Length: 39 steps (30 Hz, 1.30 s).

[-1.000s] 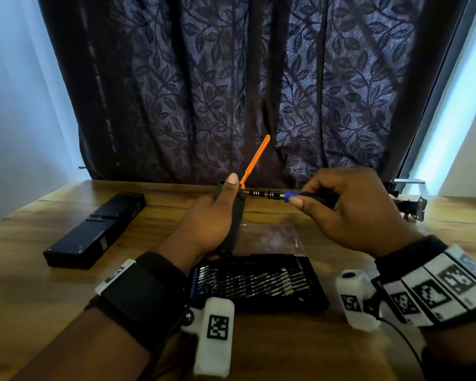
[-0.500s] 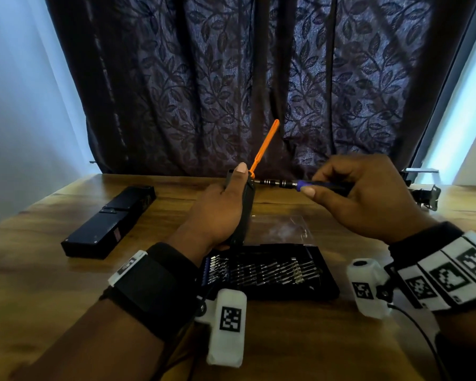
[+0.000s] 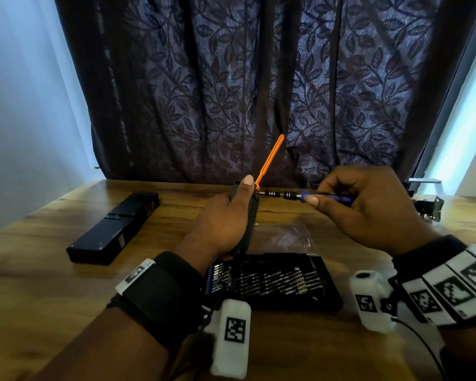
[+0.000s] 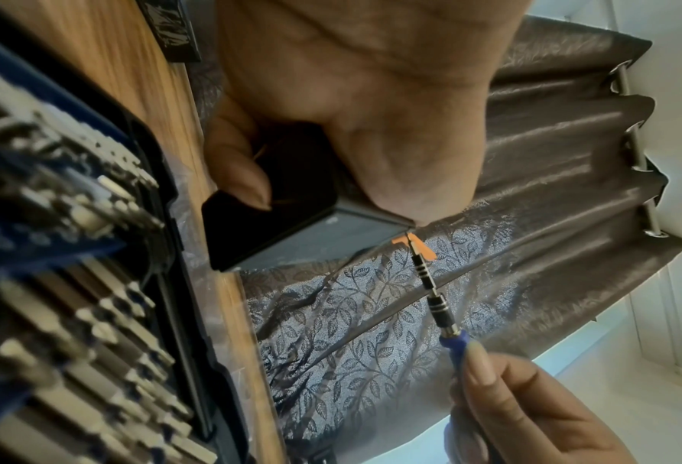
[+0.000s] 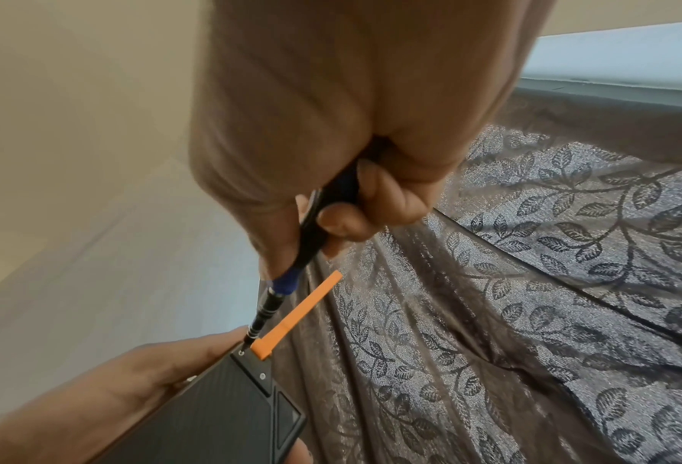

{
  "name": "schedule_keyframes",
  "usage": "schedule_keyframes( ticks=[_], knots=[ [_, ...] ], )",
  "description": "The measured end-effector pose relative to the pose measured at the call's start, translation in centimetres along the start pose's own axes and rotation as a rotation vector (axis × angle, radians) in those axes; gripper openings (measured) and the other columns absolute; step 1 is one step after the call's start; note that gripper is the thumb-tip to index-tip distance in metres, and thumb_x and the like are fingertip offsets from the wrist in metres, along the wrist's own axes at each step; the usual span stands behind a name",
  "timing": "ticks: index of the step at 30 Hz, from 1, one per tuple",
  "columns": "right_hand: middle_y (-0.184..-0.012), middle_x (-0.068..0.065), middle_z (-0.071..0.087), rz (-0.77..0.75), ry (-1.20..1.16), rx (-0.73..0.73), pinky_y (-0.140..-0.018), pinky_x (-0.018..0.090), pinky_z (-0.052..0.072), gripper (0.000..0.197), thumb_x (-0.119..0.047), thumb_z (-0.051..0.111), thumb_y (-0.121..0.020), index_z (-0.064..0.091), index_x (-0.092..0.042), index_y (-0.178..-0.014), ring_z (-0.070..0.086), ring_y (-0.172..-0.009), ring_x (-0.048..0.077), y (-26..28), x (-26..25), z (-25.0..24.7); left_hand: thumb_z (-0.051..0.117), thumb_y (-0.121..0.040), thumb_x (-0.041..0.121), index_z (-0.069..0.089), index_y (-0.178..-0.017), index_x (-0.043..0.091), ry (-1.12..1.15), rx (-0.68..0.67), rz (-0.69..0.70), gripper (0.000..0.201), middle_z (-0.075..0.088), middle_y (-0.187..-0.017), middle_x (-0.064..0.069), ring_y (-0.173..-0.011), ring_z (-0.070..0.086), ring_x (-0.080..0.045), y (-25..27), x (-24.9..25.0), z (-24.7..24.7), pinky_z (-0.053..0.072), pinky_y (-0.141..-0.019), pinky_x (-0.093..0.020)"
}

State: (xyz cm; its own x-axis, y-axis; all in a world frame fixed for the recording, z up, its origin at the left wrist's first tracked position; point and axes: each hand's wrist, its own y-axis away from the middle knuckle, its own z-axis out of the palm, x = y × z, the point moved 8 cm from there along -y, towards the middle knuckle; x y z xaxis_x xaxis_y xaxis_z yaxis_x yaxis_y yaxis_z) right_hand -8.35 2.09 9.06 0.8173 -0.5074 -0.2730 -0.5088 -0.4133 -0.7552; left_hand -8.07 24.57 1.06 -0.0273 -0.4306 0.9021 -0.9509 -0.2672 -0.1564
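While the left grip (image 3: 223,224) wraps the slim black module (image 3: 252,215) and holds it on edge over the counter (image 3: 39,270), thumb up along its top corner, the right grip (image 3: 368,207) pinches the blue-handled precision screwdriver (image 3: 308,196) between thumb and fingers. Its shaft is level and points to 9 o'clock. The bit tip sits on the corner screw (image 5: 241,353), just beside the root of the orange pull tab (image 3: 270,160), which sticks up toward 1 o'clock. Change over the last second: almost none at the work. The driver stays seated at that same corner and both holds are the same; only the head view has tipped. Judgement: the screw is still being turned and is not out yet; loosening or tightening cannot be told. A second screw (image 5: 261,375) sits near, at 5 o'clock of the first, untouched. Open bit case (image 3: 329,287) lies at 6 o'clock of the module, with a clear plastic bag (image 3: 283,237) between them. Second black module (image 3: 113,229) lies at 9 o'clock.
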Motion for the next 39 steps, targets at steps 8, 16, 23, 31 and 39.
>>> schedule_keyframes(
  ticks=[8,16,23,31,39],
  knots=[
    [-0.061,-0.008,0.063,0.001,0.009,-0.045,-0.05,0.026,0.045,0.026,-0.054,0.065,-0.093,0.069,-0.033,-0.078,0.06,-0.055,0.014,0.1,0.2,0.5,0.033,-0.088,0.085,0.072,-0.096,0.006,0.001,-0.005,-0.01,0.088,0.075,-0.095,-0.015,-0.087,0.072,-0.03,0.1,0.0,0.0,0.056,-0.086,-0.044],
    [-0.065,-0.008,0.066,0.015,-0.021,0.008,-0.051,0.025,0.045,0.018,-0.035,0.078,-0.087,0.073,-0.022,-0.076,0.06,-0.058,0.014,0.3,0.2,0.2,0.038,-0.079,0.091,0.065,-0.087,0.003,0.132,-0.038,-0.033,0.093,0.067,-0.076,-0.01,-0.074,0.071,-0.035,0.2,-0.2,0.2,0.058,-0.082,-0.055],
    [-0.049,-0.001,0.053,0.025,-0.008,0.049,-0.042,0.034,0.037,0.044,-0.046,0.059,-0.1,0.064,-0.024,-0.063,0.048,-0.041,0.016,0.4,-0.4,0.0,0.051,-0.06,0.101,0.066,-0.09,0.0,0.327,-0.077,-0.053,0.106,0.068,-0.087,-0.027,-0.081,0.072,-0.041,0.1,0.1,0.7,0.057,-0.087,-0.063],
    [-0.072,-0.013,0.07,-0.058,0.057,0.109,-0.053,0.03,0.047,0.01,-0.036,0.082,-0.088,0.077,-0.027,-0.088,0.064,-0.058,0.005,0.7,-2.8,-0.5,0.054,-0.096,0.06,0.078,-0.105,0.014,0.783,-0.131,-0.145,0.053,0.076,-0.095,-0.015,-0.079,0.071,-0.03,0.7,0.5,1.0,0.058,-0.071,-0.036],
    [-0.074,-0.018,0.07,-0.018,0.079,0.111,-0.055,0.027,0.05,0.009,-0.034,0.079,-0.084,0.078,-0.028,-0.089,0.065,-0.063,0.004,0.6,-3.0,-0.6,0.047,-0.095,0.067,0.082,-0.091,0.018,0.924,-0.164,-0.161,0.06,0.073,-0.089,-0.014,-0.07,0.069,-0.028,0.4,0.4,1.1,0.057,-0.064,-0.033]
  ],
)
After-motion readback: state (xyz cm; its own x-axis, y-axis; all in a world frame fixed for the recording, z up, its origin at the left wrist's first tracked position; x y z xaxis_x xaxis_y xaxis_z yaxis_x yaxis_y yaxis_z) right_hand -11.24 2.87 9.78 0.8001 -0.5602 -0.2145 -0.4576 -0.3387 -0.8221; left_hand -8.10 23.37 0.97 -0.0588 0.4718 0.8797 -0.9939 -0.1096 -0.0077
